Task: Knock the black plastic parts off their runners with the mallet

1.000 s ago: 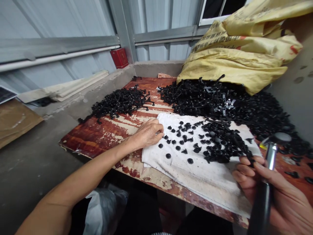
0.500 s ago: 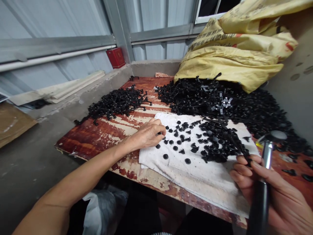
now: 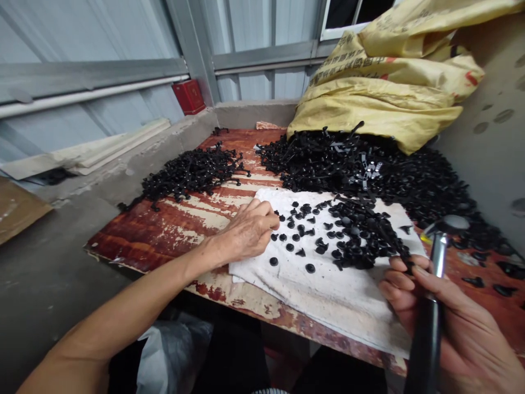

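My left hand point(image 3: 246, 232) rests on the left edge of a white cloth point(image 3: 328, 295), fingers curled together beside small black round parts point(image 3: 305, 241) scattered on it; what the fingertips pinch is hidden. My right hand point(image 3: 447, 323) at the lower right is wrapped round the black handle of a hammer point(image 3: 435, 284), whose metal head point(image 3: 449, 224) stands raised above the cloth's right edge. A denser heap of black parts point(image 3: 365, 235) lies on the cloth's right half.
A worn red board point(image 3: 164, 230) carries the cloth. A large pile of black parts point(image 3: 389, 175) spills from a yellow sack point(image 3: 389, 93) at the back right; a smaller pile point(image 3: 188, 172) lies back left. A red box point(image 3: 188, 97) sits on the ledge.
My left hand has crept slightly right along the cloth toward the scattered parts. The right hand and hammer have barely moved; the camera has shifted a little.
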`<state>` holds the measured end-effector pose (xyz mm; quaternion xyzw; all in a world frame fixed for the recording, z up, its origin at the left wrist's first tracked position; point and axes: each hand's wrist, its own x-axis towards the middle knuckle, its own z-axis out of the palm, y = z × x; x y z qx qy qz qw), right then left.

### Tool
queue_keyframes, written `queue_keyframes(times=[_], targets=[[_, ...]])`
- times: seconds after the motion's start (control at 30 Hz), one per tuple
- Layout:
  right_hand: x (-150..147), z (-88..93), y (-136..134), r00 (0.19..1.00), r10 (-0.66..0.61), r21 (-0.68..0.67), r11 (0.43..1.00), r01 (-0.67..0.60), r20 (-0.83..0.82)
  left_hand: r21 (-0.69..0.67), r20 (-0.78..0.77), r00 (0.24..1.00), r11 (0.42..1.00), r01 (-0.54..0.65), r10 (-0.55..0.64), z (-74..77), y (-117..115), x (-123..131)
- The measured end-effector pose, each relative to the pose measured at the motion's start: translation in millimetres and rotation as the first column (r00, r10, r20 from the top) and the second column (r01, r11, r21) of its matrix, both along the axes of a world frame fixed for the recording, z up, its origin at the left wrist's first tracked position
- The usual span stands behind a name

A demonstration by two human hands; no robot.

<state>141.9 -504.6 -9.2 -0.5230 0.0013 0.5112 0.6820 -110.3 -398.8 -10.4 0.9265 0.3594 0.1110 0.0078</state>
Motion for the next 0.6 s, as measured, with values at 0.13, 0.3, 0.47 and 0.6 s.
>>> queue_keyframes(times=[0.13, 0.3, 0.47, 0.6], targets=[[0, -0.9, 0, 1.000, -0.011, -0.028, 1.000, 0.011, -0.011, 0.041, -0.062, 0.998, 0.999, -0.016, 0.019, 0.6, -15, -1], [2, -3.5, -1, 1.000, -0.004, 0.001, 1.000, 0.004, -0.016, 0.026, -0.056, 0.998, 1.000, -0.016, 0.018, -1.2, -29, -5], [3, -3.5, -1, 1.000, -0.002, -0.005, 1.000, 0.002, -0.018, 0.012, 0.017, 0.999, 0.999, -0.051, 0.051, 3.8, -19, -6], [0, -0.8, -2, 1.000, -0.016, -0.006, 1.000, 0.016, -0.010, 0.041, 0.022, 0.991, 0.990, -0.131, 0.131, 5.7, 17, 4]])
